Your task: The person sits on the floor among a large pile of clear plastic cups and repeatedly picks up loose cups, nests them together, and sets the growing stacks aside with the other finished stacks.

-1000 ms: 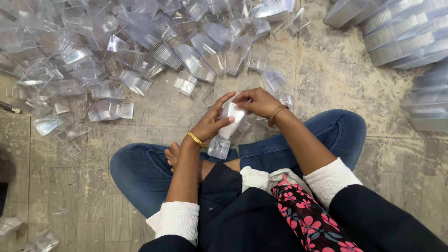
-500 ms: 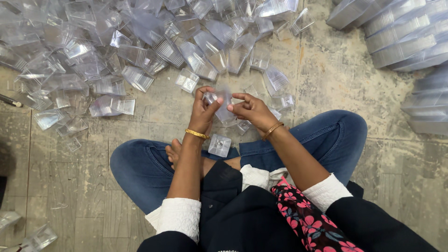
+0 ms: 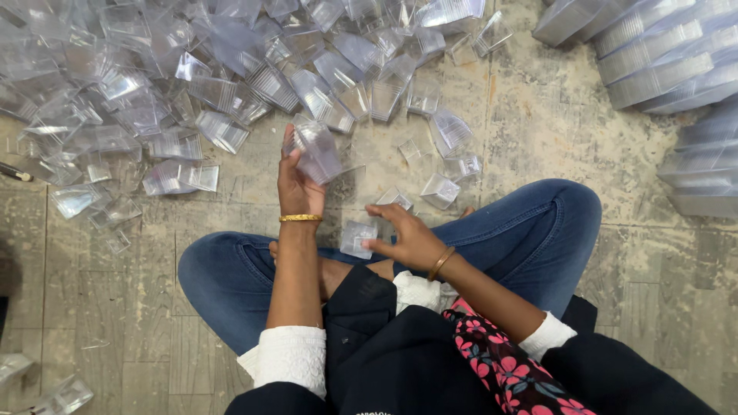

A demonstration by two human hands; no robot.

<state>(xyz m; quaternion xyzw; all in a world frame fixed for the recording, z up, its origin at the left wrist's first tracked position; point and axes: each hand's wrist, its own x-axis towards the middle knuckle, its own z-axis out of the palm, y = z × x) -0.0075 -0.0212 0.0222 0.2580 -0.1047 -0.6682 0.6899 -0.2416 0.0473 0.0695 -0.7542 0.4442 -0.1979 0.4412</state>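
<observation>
Seated cross-legged on the floor in blue jeans (image 3: pixel 538 230), the person has just separated two hands that, half a second ago, worked together over one clear piece near the knees. Nearest the body, the right hand (image 3: pixel 411 238) now hovers low above the lap with its fingers spread and slack, the fingertips touching or just beside a small clear plastic box (image 3: pixel 358 238) that lies between the shins; it grips nothing that can be made out. A gold bangle (image 3: pixel 440 263) sits on that wrist, and a white cuff shows further back (the sleeve over it is dark, with a red floral cloth alongside). Further out, the left hand (image 3: pixel 296 180), also wearing a gold bangle (image 3: pixel 300 218), has lifted away from the lap and closes its fingers round a clear plastic container (image 3: pixel 317 151), held up and tilted above the floor. So the piece that both hands shared has gone with the left hand, while the right has dropped to the box in the lap. A few loose clear boxes (image 3: pixel 440 190) lie just ahead of the knees. Beyond them spreads the large heap of clear plastic pieces (image 3: pixel 154 92) across the worn tiled floor (image 3: pixel 538 131), and at the far right stand nested stacks of clear trays (image 3: pixel 661 54).
</observation>
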